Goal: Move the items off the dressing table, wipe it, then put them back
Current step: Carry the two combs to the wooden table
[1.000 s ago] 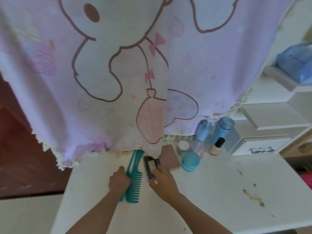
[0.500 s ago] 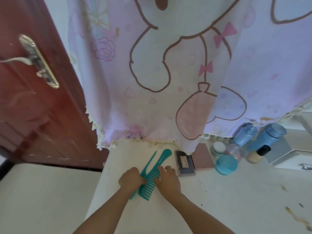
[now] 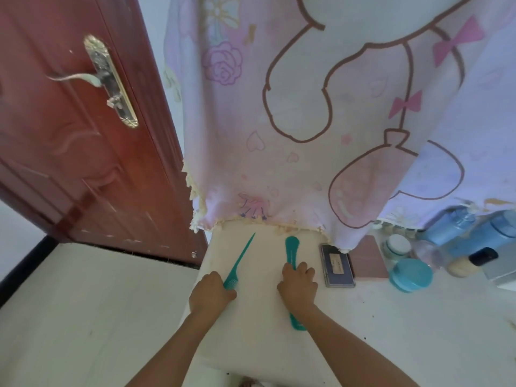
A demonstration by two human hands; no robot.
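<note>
your left hand [image 3: 210, 293] grips the toothed end of a teal tail comb [image 3: 240, 261], its spike pointing toward 1 o'clock over the dressing table [image 3: 391, 331]. your right hand [image 3: 298, 286] covers the middle of a teal wide comb [image 3: 292, 248] lying flat. at 3 o'clock of that hand sits a dark palette [image 3: 337, 265], then a teal jar [image 3: 410, 274]. a pink cartoon cloth [image 3: 307, 107] hangs at 12 o'clock, a red door [image 3: 69, 149] at 10.

Door, cloth and floor around the scene
A dark red wooden door [image 3: 69, 152] with a brass lever handle [image 3: 109, 79] stands at left; a pink cartoon-print cloth [image 3: 321, 113] with a fringed hem hangs ahead, above pale floor [image 3: 83, 317]
</note>
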